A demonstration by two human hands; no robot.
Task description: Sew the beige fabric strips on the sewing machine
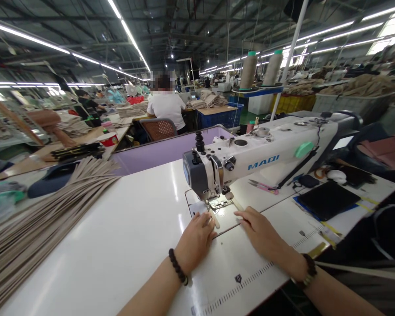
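Note:
A white sewing machine (260, 160) stands on the tabletop, its lit needle area between my two hands. A narrow beige strip (215, 220) lies by the presser foot, one end pointing toward me. My left hand (196, 239) rests beside this strip, palm down, its fingers laid on the table and touching or nearly touching the strip. To the right of the foot, my right hand (263, 235) has its index finger stretched toward another pale strip piece (237, 204), with the thumb apart. Whether that fingertip presses on the piece I cannot tell. Both wrists wear dark beaded bracelets.
Long taupe strips (49, 215) are heaped at the left. Pink-handled snips (265, 186) lie beneath the machine arm. A black pad (328, 199) sits at the right. Two thread cones (248, 72) stand behind. Beyond a purple panel (145, 153), a person in white (166, 107) sits.

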